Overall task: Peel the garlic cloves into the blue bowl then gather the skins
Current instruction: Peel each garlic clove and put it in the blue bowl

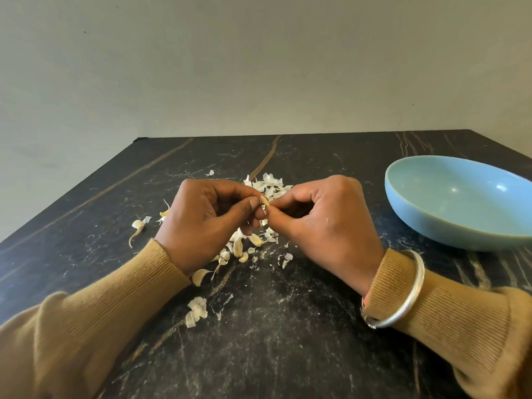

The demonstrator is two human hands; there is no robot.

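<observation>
A small pale garlic clove sits pinched between the fingertips of the left hand and right hand, both closed on it above the black veined table. Best to nick the papery skin with a nail and peel lengthwise. Thin white skins litter the table; the smooth, shallow blue bowl looks empty, at the right.

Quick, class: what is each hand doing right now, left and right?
Left hand: closed, fingers pinching the garlic clove.
Right hand: closed, fingers pinching the same clove from the other side.
</observation>
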